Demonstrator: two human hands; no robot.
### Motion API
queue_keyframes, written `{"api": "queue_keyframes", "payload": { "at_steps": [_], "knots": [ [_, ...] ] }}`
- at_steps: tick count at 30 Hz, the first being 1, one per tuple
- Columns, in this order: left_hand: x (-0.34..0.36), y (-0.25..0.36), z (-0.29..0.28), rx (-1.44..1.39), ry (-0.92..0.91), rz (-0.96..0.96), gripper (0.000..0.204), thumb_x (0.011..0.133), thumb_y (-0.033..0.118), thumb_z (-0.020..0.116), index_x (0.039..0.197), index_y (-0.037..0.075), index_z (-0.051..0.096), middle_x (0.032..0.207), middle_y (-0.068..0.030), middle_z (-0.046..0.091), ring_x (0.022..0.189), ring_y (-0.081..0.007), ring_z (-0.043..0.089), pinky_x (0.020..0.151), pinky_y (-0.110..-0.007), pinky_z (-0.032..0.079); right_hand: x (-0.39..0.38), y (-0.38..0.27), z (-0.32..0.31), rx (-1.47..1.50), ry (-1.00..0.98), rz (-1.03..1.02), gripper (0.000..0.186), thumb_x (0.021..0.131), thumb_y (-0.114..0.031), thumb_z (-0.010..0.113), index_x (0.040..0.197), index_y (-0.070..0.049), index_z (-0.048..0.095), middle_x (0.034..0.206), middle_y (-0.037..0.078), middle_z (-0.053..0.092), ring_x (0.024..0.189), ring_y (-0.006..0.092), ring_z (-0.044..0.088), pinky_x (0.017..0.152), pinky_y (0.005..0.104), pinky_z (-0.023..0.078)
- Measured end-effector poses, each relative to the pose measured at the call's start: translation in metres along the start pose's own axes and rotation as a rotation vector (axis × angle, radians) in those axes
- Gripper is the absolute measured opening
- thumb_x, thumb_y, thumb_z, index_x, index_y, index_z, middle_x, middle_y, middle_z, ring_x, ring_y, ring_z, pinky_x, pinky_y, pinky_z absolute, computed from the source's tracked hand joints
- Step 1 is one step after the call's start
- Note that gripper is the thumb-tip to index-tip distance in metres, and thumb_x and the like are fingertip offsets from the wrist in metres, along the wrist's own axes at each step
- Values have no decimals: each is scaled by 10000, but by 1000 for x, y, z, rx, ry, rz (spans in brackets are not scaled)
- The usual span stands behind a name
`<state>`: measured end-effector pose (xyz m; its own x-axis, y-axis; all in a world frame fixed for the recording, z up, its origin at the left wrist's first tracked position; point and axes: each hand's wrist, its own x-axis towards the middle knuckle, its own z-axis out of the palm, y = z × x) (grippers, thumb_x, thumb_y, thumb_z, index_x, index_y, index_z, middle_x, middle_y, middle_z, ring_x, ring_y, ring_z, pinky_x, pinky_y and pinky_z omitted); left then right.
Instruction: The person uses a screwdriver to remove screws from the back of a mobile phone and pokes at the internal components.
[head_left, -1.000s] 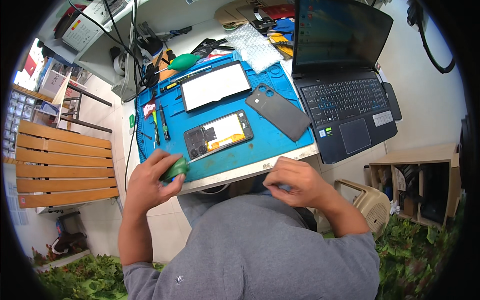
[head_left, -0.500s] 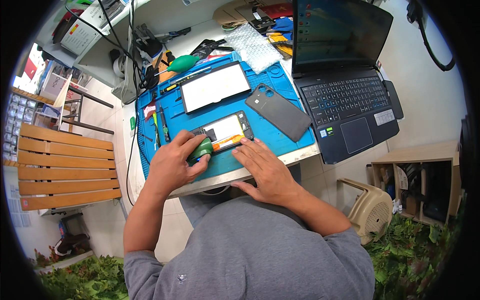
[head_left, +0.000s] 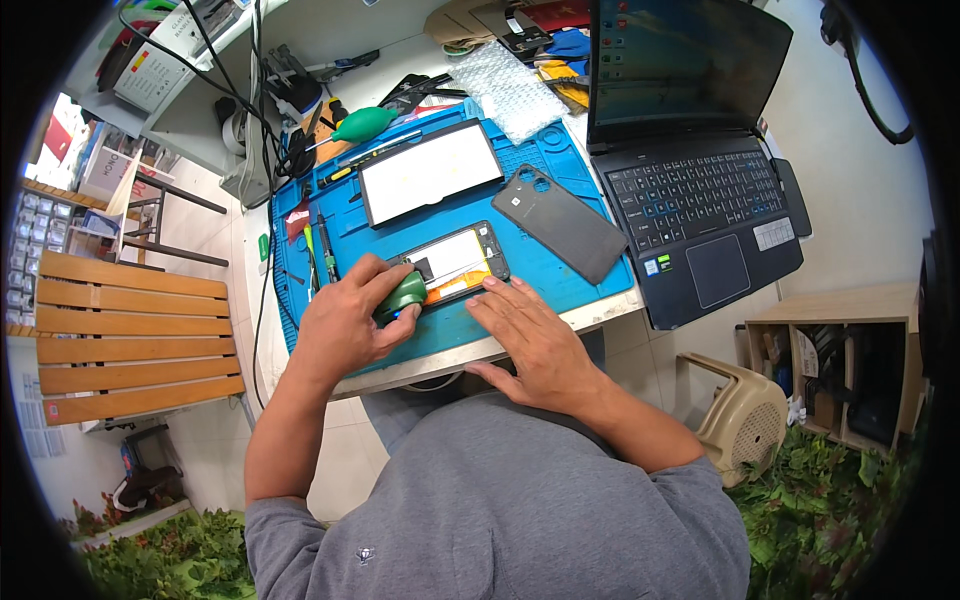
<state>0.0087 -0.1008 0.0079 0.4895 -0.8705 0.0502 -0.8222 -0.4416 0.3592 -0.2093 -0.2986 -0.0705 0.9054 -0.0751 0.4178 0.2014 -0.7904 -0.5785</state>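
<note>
My left hand [head_left: 355, 315] is closed round a green bulb-like tool [head_left: 405, 292] over the left end of an opened phone [head_left: 450, 250], whose battery and orange ribbon show. The fingers of my right hand [head_left: 530, 350] lie stretched out along the phone's near edge at its right end. Under the phone is a blue repair mat [head_left: 325, 215]. A dark back cover [head_left: 565, 225] lies right of the phone, and a white-topped tray [head_left: 428, 170] sits behind it. Slim tools [head_left: 328, 250] lie to the left.
An open laptop [head_left: 715, 265] fills the desk's right side. Behind the mat are bubble wrap [head_left: 510, 90], a green blower [head_left: 365, 122], cables and loose tools. A slatted wooden bench [head_left: 135, 330] stands left, a plastic stool [head_left: 740, 430] and a wooden cabinet [head_left: 830, 310] right.
My left hand has moved right and up with the green tool, onto the phone. My right hand has moved left and up, its fingers straightened onto the phone's edge.
</note>
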Motion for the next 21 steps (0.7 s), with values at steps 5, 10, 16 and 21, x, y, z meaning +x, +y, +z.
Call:
{"api": "queue_keyframes", "payload": {
  "at_steps": [5,10,16,21],
  "knots": [
    [-2,-2,0,-25,2,34,460,960,313,887,1373,112,850,1187,-105,784,931,-361,814,821,-458,655,0,0,0,-2,0,2,809,963,-329,965,1619,-5,622,1574,215,690,1620,414,573,1372,612,441],
    [2,-2,-3,-16,-9,25,457,951,282,893,1370,105,851,1190,-114,787,953,-366,812,833,-455,651,0,-1,-1,4,1,0,805,961,-327,965,1614,-4,624,1569,213,693,1622,413,571,1373,608,440],
    [1,0,-8,-13,-29,-2,465,949,270,898,1380,102,845,1193,-114,788,953,-372,814,834,-454,652,0,0,0,6,-2,4,802,960,-329,965,1609,1,629,1569,214,694,1622,408,571,1377,605,436],
    [3,2,-7,10,-20,26,467,950,268,899,1381,101,841,1183,-119,779,933,-371,810,827,-456,650,0,0,0,3,3,-1,797,963,-333,961,1606,5,631,1567,219,695,1620,409,574,1377,604,434]
  ]
}}
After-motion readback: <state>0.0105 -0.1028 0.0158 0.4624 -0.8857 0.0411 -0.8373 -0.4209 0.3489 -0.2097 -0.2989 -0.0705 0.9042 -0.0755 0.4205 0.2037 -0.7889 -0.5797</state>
